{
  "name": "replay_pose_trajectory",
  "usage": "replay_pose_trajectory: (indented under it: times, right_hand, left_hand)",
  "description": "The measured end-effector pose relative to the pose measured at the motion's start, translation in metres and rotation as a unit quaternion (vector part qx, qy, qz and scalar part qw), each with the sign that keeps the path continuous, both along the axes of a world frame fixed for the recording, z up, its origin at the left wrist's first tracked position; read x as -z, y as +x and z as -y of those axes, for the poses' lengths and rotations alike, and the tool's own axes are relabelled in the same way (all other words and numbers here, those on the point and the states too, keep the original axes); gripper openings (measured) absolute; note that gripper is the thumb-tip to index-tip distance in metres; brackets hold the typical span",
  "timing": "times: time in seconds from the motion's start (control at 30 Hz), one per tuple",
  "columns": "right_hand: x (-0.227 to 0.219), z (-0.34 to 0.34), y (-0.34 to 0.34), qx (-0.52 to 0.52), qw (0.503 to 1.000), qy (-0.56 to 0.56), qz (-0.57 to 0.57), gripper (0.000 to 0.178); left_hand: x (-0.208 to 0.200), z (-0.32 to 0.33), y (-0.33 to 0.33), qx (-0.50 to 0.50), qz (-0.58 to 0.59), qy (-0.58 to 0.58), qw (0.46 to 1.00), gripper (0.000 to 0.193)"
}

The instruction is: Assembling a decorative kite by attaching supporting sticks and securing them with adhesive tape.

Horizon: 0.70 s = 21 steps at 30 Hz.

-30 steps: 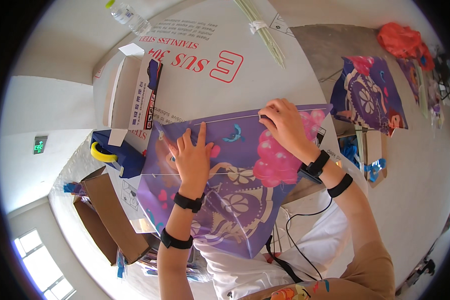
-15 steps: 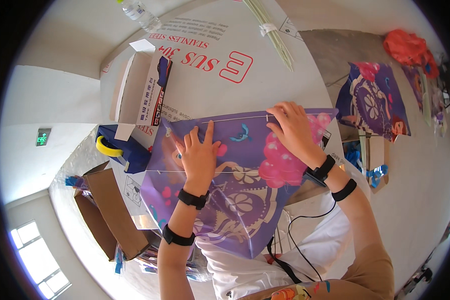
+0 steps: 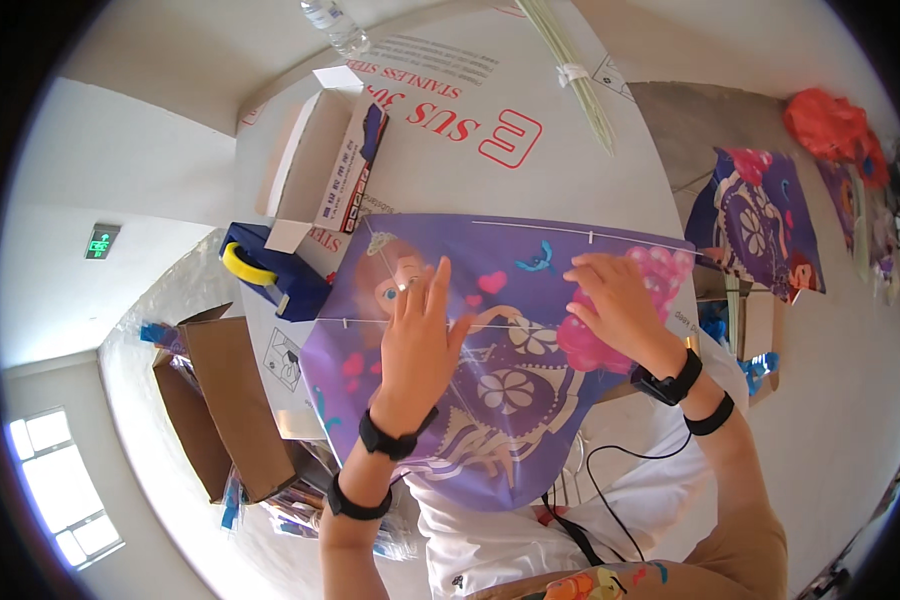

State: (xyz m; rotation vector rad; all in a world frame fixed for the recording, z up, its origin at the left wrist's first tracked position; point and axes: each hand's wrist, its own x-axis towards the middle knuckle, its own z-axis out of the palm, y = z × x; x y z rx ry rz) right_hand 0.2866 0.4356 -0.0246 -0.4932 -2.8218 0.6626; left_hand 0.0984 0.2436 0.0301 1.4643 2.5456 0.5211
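Observation:
A purple sheet [image 3: 480,240], printed with a cartoon princess, hearts and pink balloons, looks like a kite. It lies over the table's near edge, its lower part hanging above my lap. One thin white rod [image 3: 530,229] runs along its top edge; another rod [image 3: 360,322] crosses it lower down. My left hand [image 3: 415,360] hovers over the princess picture, fingers stretched and thumb apart, nothing in it. Over the balloon print is my right hand [image 3: 625,310], fingers slightly bent and thumb apart, also holding nothing. Whether its fingertips touch the sheet is unclear.
A blue tape dispenser [image 3: 295,285] with yellow roll and an open carton [image 3: 300,160] stand left. Sticks [image 3: 585,95] and a bottle [image 3: 335,28] are at the back. Right are a similar printed sheet [image 3: 755,225] and a red bag [image 3: 825,125]; a brown box [image 3: 235,410] is lower left.
Both hands have come away from the top rod toward me; the left one is lifted off the sheet. The whole view has shifted slightly, so table items appear further right.

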Motion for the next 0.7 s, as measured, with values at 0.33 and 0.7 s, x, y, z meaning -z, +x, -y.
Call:
replay_pose_trajectory:
  times: [0.33, 0.7]
  right_hand:
    - [0.014, 0.027, 0.012, -0.018, 0.998, 0.012, 0.061, 0.04]
    - [0.01, 0.047, 0.018, -0.017, 0.993, 0.049, 0.108, 0.054]
  left_hand:
    - [-0.095, 0.136, 0.058, 0.013, 0.202, -0.127, 0.971, 0.055]
    - [-0.245, 0.193, 0.061, -0.075, 0.126, -0.235, 0.961, 0.043]
